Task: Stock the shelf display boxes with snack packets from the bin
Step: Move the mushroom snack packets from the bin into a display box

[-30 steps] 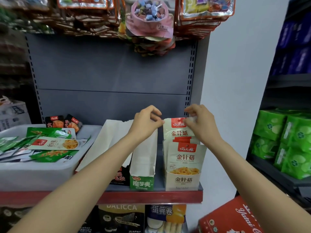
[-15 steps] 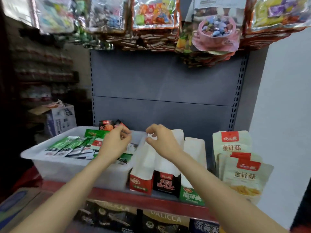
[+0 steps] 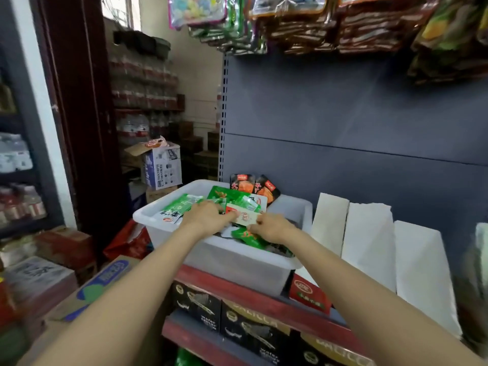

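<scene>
Bin [image 3: 219, 262]: on the shelf at nine o'clock of the white display boxes [image 3: 368, 249]
Packet [image 3: 245, 216]: red-and-white, atop the green ones
Left hand [image 3: 204, 216]: we rest it on the heap, fingers about the packet's edge
Right hand [image 3: 273, 228]: we pinch its three o'clock end
Advice: we lift it flat, leaving the rest
</scene>
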The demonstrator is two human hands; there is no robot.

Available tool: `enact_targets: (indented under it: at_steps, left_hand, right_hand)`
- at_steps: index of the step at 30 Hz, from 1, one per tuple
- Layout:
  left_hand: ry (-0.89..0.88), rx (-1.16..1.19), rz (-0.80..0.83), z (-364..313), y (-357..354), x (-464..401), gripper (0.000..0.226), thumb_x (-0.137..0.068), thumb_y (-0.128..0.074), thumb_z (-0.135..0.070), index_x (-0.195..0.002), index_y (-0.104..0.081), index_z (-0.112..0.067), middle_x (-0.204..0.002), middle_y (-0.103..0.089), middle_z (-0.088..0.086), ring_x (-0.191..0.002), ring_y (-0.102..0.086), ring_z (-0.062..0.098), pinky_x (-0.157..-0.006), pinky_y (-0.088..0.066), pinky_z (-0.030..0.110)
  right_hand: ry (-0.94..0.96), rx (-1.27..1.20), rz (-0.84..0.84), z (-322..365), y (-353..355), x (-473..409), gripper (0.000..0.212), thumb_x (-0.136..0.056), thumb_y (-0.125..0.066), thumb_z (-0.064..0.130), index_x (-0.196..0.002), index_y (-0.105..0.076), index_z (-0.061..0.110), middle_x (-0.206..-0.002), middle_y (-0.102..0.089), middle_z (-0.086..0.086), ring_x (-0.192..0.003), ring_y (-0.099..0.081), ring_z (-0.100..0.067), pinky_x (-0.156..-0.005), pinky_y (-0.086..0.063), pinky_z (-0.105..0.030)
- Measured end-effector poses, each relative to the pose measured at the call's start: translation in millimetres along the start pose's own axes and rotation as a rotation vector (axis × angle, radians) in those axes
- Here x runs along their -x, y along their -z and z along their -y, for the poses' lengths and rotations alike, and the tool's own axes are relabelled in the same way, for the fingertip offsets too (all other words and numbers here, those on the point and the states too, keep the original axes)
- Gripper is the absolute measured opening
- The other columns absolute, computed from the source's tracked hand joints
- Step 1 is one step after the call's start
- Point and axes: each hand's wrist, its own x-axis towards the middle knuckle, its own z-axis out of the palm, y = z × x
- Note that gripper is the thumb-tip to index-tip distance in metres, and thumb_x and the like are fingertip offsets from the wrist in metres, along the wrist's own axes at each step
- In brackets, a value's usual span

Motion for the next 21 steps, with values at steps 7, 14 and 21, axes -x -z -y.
enact_targets:
  at_steps: [7,14,21]
  left_hand:
    - [0.089,0.273,-0.157,3.9,-0.1,4.4,0.021,-0.081,-0.071,-0.035,-0.07,-0.07,-0.018,-0.067,-0.06,0.0,-0.076,-0.058,0.027,-0.065,-0.04,0.031]
    - [0.149,0.719,-0.402,-2.5,11.7,9.9,0.016,-0.096,-0.053,-0.019,-0.093,-0.061,-0.006,-0.102,-0.068,0.013,-0.091,-0.065,0.03,-0.078,-0.054,0.04]
    - [0.093,0.875,-0.517,-13.3,18.7,31.6,0.013,-0.092,-0.057,-0.031,-0.094,-0.056,-0.017,-0.101,-0.066,0.008,-0.094,-0.063,0.027,-0.084,-0.052,0.044]
  right_hand:
    - [0.088,-0.01,0.014,4.4,5.4,7.4,0.033,-0.097,-0.048,0.033,-0.105,-0.062,0.005,-0.104,-0.062,-0.011,-0.099,-0.056,-0.027,-0.072,-0.043,-0.031]
    - [0.19,-0.297,-0.152,10.3,16.5,26.1,0.054,-0.092,-0.057,0.016,-0.142,-0.035,0.013,-0.138,-0.047,-0.007,-0.12,-0.048,-0.023,-0.092,-0.04,-0.029]
    - [0.093,-0.534,-0.376,1.4,26.1,47.1,0.055,-0.091,-0.059,0.028,-0.14,-0.037,0.019,-0.136,-0.048,-0.004,-0.12,-0.051,-0.024,-0.101,-0.043,-0.042]
